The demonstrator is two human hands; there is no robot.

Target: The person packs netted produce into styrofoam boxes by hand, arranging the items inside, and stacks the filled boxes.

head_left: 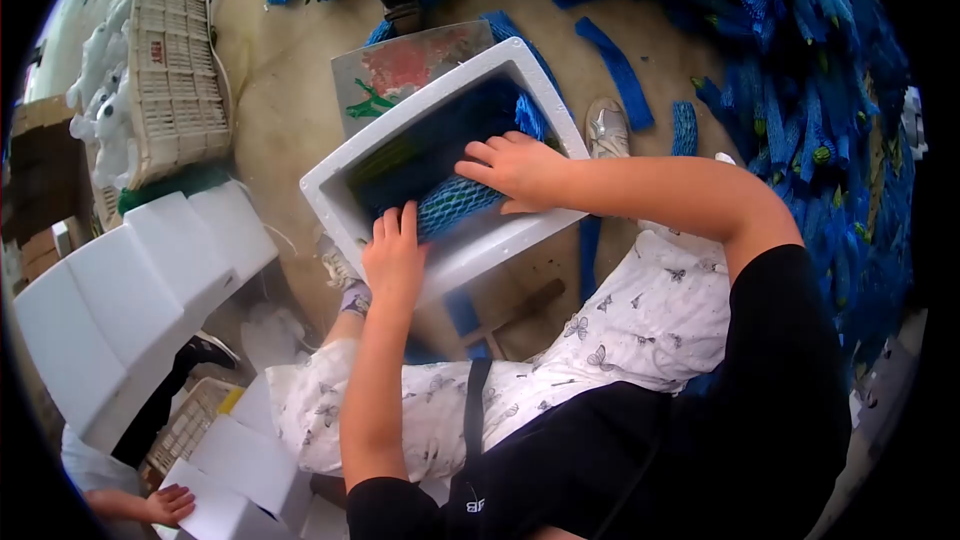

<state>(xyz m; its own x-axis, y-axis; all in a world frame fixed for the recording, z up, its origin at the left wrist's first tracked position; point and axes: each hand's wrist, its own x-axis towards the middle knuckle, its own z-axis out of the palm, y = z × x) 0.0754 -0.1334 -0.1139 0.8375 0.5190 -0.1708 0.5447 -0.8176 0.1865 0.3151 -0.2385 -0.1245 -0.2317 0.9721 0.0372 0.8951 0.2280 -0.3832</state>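
A white foam box (pixel 325 202) stands open in front of me, tilted in view, with blue netted produce (pixel 455 205) inside. My left hand (pixel 395 255) reaches over the box's near left side, fingertips on one end of the netted piece. Over the right side, my right hand (pixel 515 172) rests on the other end of the same piece, its fingers spread and slightly bent. More dark blue and green items lie deeper in the box, hard to make out. Under the box's far side is a metal plate (pixel 350 75) with red and green marks.
Blue netted produce (pixel 800 130) is heaped at the right. White foam pieces (pixel 150 285) and a cream plastic crate (pixel 180 80) stand at the left. Another person's hand (pixel 170 505) touches a white box at lower left. Blue net strips (pixel 618 75) lie on the floor.
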